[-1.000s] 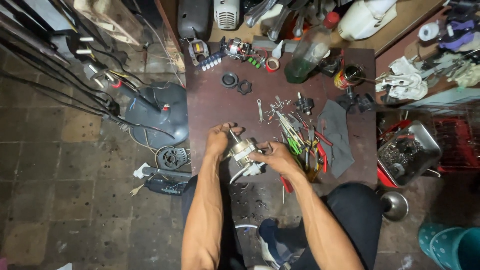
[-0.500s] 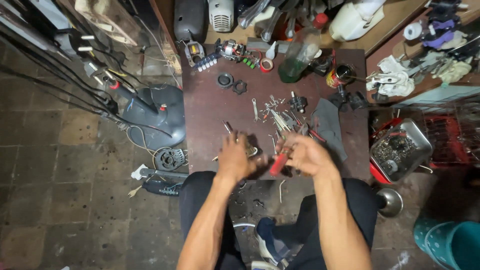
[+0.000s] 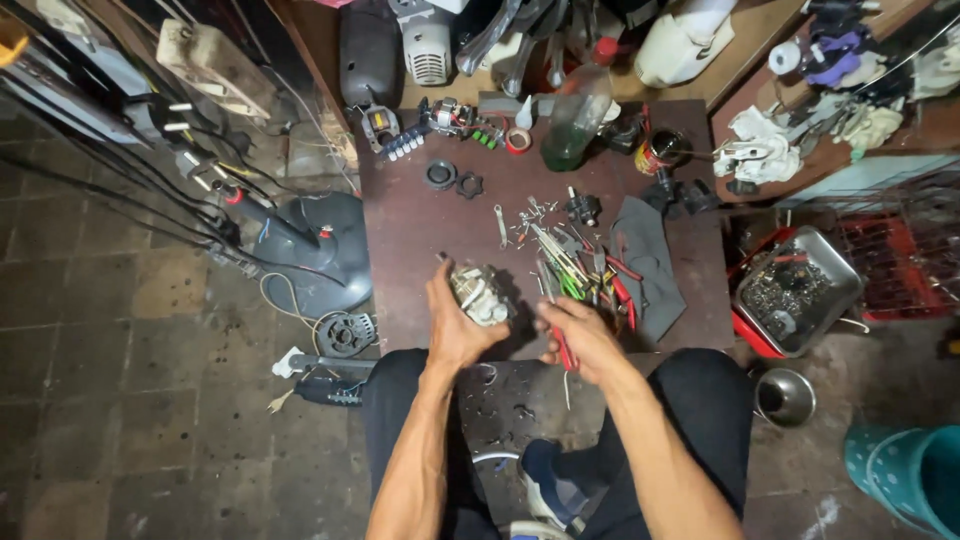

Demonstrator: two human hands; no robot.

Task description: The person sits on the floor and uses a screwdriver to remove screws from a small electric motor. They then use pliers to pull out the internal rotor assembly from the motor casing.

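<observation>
My left hand grips a small pale metal motor part over the near edge of a dark brown low table. My right hand is closed around a red-handled tool just to the right of the part, its tip hidden by my fingers. Both hands hover above the table's front edge, over my knees.
A pile of screwdrivers and pliers and a grey cloth lie right of my hands. A green bottle and two black rings sit further back. A metal tray of parts and a steel bowl stand at right; cables at left.
The view has shifted slightly. My left hand has turned the motor part so its pale body shows, and my right hand has come down nearer to my knee with the red-handled tool.
</observation>
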